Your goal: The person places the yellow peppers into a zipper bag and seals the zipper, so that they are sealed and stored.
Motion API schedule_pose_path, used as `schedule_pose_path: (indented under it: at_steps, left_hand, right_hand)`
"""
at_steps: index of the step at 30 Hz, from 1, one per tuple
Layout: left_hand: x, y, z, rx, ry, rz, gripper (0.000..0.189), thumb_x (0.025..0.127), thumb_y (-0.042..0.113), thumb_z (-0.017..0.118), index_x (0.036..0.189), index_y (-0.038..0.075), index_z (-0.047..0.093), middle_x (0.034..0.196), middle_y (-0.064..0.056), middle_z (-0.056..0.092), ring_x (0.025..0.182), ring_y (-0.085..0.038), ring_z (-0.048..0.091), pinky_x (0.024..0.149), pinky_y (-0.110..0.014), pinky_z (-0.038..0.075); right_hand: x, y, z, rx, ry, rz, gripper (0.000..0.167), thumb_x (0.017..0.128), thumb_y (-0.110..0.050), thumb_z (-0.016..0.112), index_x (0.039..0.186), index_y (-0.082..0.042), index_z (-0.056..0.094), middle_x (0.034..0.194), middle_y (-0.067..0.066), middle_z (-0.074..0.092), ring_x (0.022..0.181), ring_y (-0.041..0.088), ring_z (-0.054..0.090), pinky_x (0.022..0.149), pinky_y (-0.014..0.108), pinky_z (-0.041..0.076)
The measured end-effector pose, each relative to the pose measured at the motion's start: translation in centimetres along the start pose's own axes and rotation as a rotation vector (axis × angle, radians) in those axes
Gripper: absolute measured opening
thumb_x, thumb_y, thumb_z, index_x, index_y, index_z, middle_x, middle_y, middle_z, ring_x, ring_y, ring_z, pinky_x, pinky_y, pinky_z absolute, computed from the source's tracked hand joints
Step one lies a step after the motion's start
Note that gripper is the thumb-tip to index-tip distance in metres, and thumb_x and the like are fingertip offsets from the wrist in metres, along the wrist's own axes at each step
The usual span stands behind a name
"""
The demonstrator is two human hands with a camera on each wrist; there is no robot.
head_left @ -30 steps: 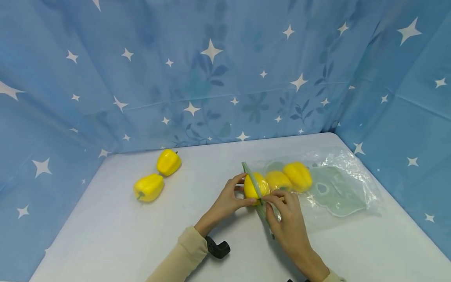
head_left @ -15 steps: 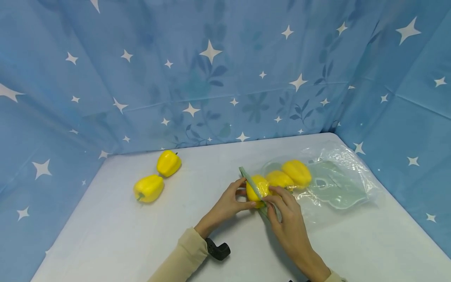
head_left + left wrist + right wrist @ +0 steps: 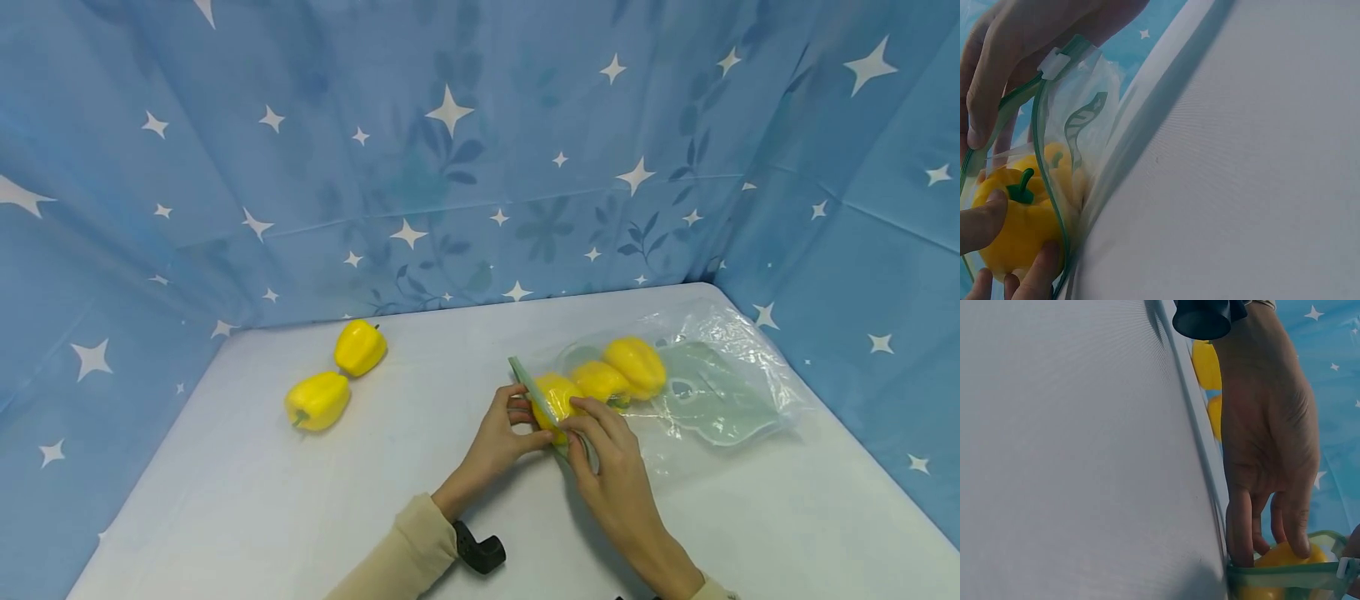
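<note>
A clear zip bag (image 3: 720, 400) with a pale green print and green zip edge lies on its side, mouth to the left. In its mouth sits a yellow bell pepper (image 3: 555, 393), its green stem turned outward in the left wrist view. My left hand (image 3: 497, 437) holds this pepper, thumb on one side and fingers on the other, fingertips inside the mouth. My right hand (image 3: 613, 471) pinches the bag's near rim. A white slider (image 3: 1055, 64) shows on the zip. Deeper in the bag lie two more yellow peppers, a middle pepper (image 3: 600, 381) and a far pepper (image 3: 637, 367).
Two loose yellow peppers rest at the left of the white table (image 3: 225, 500): a nearer pepper (image 3: 318, 401) and a farther pepper (image 3: 361, 347). A blue star-patterned curtain (image 3: 450, 192) stands behind the table and along its sides. A black device (image 3: 480, 550) is at my left wrist.
My left hand has moved slightly right, and the held pepper sits deeper in the bag's mouth. The peppers inside have shifted a little. My right hand stays nearly still on the rim.
</note>
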State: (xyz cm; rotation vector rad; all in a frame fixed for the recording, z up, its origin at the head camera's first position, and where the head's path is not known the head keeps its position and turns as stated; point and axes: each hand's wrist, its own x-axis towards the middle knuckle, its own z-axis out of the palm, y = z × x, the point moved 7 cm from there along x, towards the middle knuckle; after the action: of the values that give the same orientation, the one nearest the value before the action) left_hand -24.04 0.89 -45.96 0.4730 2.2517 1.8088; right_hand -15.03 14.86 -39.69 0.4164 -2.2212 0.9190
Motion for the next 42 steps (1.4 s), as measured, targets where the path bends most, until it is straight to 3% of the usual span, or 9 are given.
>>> schedule_pose_path:
  at_steps: [8, 14, 17, 22, 25, 33, 42]
  left_hand:
    - [-0.3, 0.0, 0.2, -0.068, -0.002, -0.029, 0.048, 0.090, 0.010, 0.081, 0.126, 0.000, 0.051, 0.127, -0.017, 0.061, 0.119, -0.032, 0.068, 0.086, -0.024, 0.058]
    - [-0.5, -0.1, 0.3, -0.118, -0.019, -0.071, 0.041, 0.090, 0.008, 0.080, 0.123, 0.001, 0.055, 0.127, -0.017, 0.063, 0.121, -0.032, 0.068, 0.086, -0.025, 0.060]
    - [-0.6, 0.0, 0.4, -0.140, 0.002, -0.082, 0.041, 0.090, 0.006, 0.080, 0.123, -0.001, 0.055, 0.125, -0.018, 0.064, 0.110, -0.027, 0.073, 0.083, -0.028, 0.062]
    - [-0.8, -0.2, 1.1, -0.294, 0.006, -0.128, 0.039, 0.093, 0.000, 0.075, 0.124, -0.004, 0.052, 0.120, -0.018, 0.064, 0.079, -0.016, 0.074, 0.076, -0.031, 0.065]
    - [-0.9, -0.3, 1.4, -0.356, 0.007, -0.149, 0.036, 0.095, 0.000, 0.073, 0.123, -0.006, 0.052, 0.116, -0.015, 0.064, 0.072, -0.013, 0.071, 0.074, -0.030, 0.065]
    - [-1.1, -0.2, 1.4, -0.364, -0.014, -0.154, 0.032, 0.097, 0.002, 0.071, 0.124, -0.007, 0.059, 0.111, -0.017, 0.070, 0.079, -0.014, 0.071, 0.077, -0.032, 0.065]
    - [-1.1, 0.1, 1.7, -0.340, -0.074, -0.157, 0.027, 0.097, 0.002, 0.072, 0.121, -0.004, 0.064, 0.115, -0.017, 0.073, 0.082, -0.012, 0.072, 0.078, -0.031, 0.065]
  right_hand:
    - [0.1, 0.1, -0.2, 0.027, 0.013, 0.001, 0.027, 0.083, 0.016, 0.075, 0.101, -0.004, 0.073, 0.129, 0.015, 0.068, 0.124, 0.035, 0.062, 0.118, 0.012, 0.028]
    - [0.1, 0.0, -0.2, 0.025, 0.016, 0.004, 0.025, 0.084, 0.016, 0.074, 0.100, -0.004, 0.073, 0.128, 0.015, 0.069, 0.126, 0.036, 0.061, 0.119, 0.017, 0.030]
    - [0.1, 0.0, -0.1, 0.014, 0.009, 0.015, 0.026, 0.084, 0.015, 0.074, 0.101, -0.004, 0.073, 0.129, 0.014, 0.069, 0.127, 0.036, 0.060, 0.118, 0.026, 0.035]
    - [0.1, 0.1, 0.0, 0.005, 0.002, 0.021, 0.024, 0.085, 0.014, 0.074, 0.101, -0.004, 0.072, 0.129, 0.015, 0.069, 0.127, 0.036, 0.060, 0.111, 0.047, 0.041]
    - [0.0, 0.1, 0.0, 0.008, -0.004, 0.020, 0.024, 0.085, 0.014, 0.074, 0.101, -0.003, 0.072, 0.129, 0.016, 0.068, 0.128, 0.038, 0.059, 0.110, 0.053, 0.042]
    - [-0.1, 0.1, 0.1, 0.012, -0.008, 0.022, 0.024, 0.084, 0.015, 0.074, 0.101, -0.002, 0.072, 0.129, 0.017, 0.068, 0.129, 0.042, 0.058, 0.111, 0.062, 0.041]
    - [-0.1, 0.0, 0.0, 0.006, -0.013, 0.024, 0.023, 0.086, 0.013, 0.075, 0.102, -0.003, 0.072, 0.130, 0.016, 0.068, 0.131, 0.042, 0.056, 0.112, 0.062, 0.040]
